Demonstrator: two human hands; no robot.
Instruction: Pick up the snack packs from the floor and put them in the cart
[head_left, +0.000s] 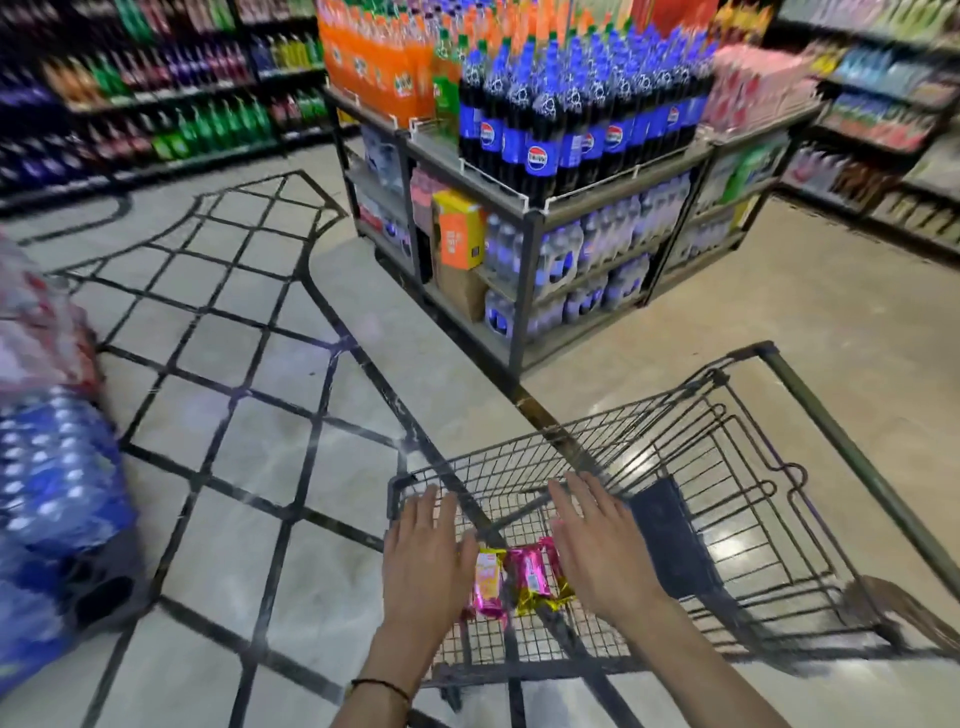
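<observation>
**Flat palms, nothing gripped**

Left hand hovers over the basket's left edge, fingers straight and slightly apart, empty. Beside it, pink-and-yellow foil snack packs lie on the mesh floor of the black wire shopping cart. Right hand is the same: fingers straight, holding nothing.

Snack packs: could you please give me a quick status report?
Left hand and right hand open, empty, over cart. Snack packs lying in cart, between hands. Nothing in the way.
</observation>
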